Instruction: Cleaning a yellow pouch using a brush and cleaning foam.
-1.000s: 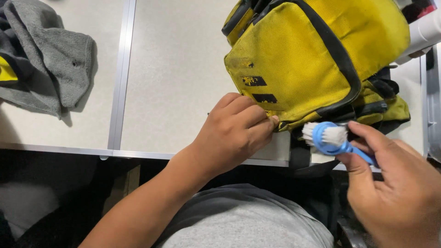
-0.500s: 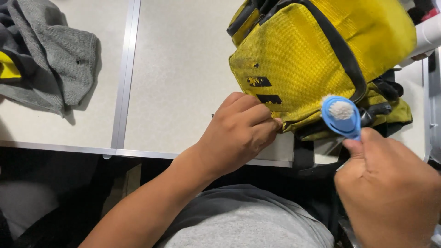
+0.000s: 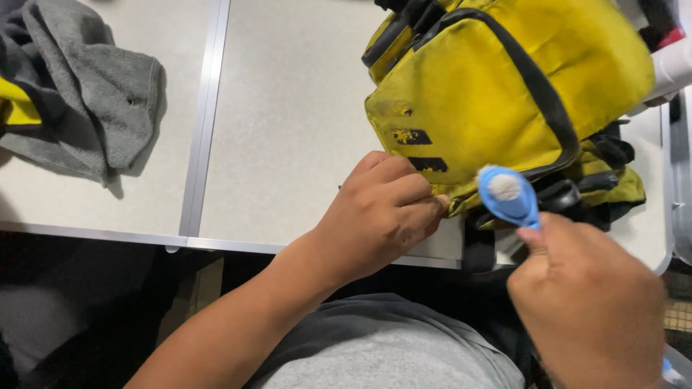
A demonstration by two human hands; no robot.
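On the table edge, near side: yellow bag point(image 3: 504, 94) with black trim lies on the pale table point(image 3: 288, 108), its lower corner close to the rim.
Left hand point(image 3: 382, 212): fingers curled together, pinching the bag's lower edge near two worn black marks; clamped on fabric, pinning the corner down.
Right hand point(image 3: 587, 302): closed around the handle of a small blue brush point(image 3: 507, 191); head up, white bristle pad facing the camera.
Brush position: head in front of the bag's lower right seam, close to the black straps point(image 3: 613, 155); contact with the fabric cannot be told from this angle.
Bag condition: surface grubby, print flaking; zip line runs in a curve across the panel.
Cloth point(image 3: 86, 94): grey, crumpled, far left, well apart from both hands.
White tube point(image 3: 670, 68): right edge, touching or just beside the bag's top.
Risk, slip: the pinch covers only a small fold; a hard stroke could probably pull the corner free and skid the bag.
Risk, edge: bag sits near the rim; a push toward the body might drop it into the lap.
Risk, snag: bristles could catch in straps or buckle.
Risk, print: scrubbing the flaking marks would likely lift more of them.
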